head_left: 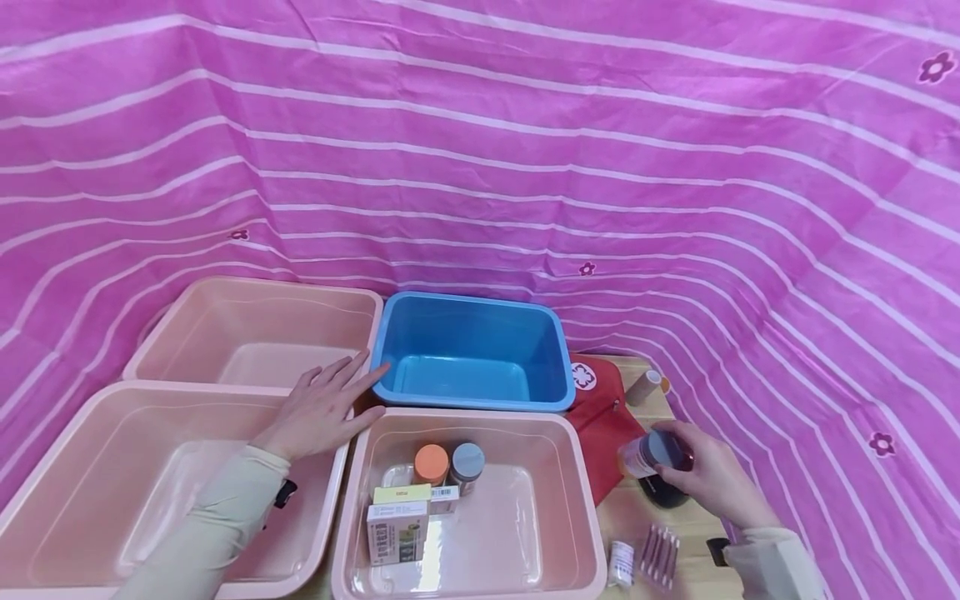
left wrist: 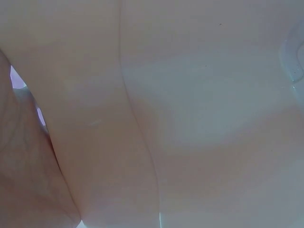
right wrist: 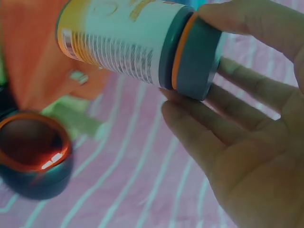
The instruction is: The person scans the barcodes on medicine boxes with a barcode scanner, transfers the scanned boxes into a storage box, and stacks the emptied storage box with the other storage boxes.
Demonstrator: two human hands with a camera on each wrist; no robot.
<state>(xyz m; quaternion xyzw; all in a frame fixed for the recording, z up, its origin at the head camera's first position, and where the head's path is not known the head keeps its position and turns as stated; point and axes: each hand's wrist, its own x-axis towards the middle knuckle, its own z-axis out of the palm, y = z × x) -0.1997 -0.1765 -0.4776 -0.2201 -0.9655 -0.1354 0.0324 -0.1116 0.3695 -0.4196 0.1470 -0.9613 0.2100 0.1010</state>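
Observation:
My right hand (head_left: 712, 475) holds a pill bottle (head_left: 636, 458) by its grey cap, over the right side of the table. In the right wrist view the bottle (right wrist: 118, 45) is tilted on its side, with a barcode on its white and yellow label; thumb and fingers of the hand (right wrist: 256, 128) pinch the lid. Beneath it in the head view sits a dark round object (head_left: 663, 492). My left hand (head_left: 322, 408), fingers spread and straight, lies over the rims between the pink bins and the blue bin (head_left: 472, 404). The left wrist view shows mostly pale bin wall (left wrist: 204, 95).
The front pink bin (head_left: 592, 533) holds an orange-capped bottle (head_left: 431, 462), a grey-capped bottle (head_left: 468, 461) and small boxes (head_left: 397, 533). Two more pink bins stand left. Right are a red pouch (head_left: 600, 433), a white tube (head_left: 643, 387), a small white bottle (head_left: 622, 562) and several thin sticks (head_left: 660, 554).

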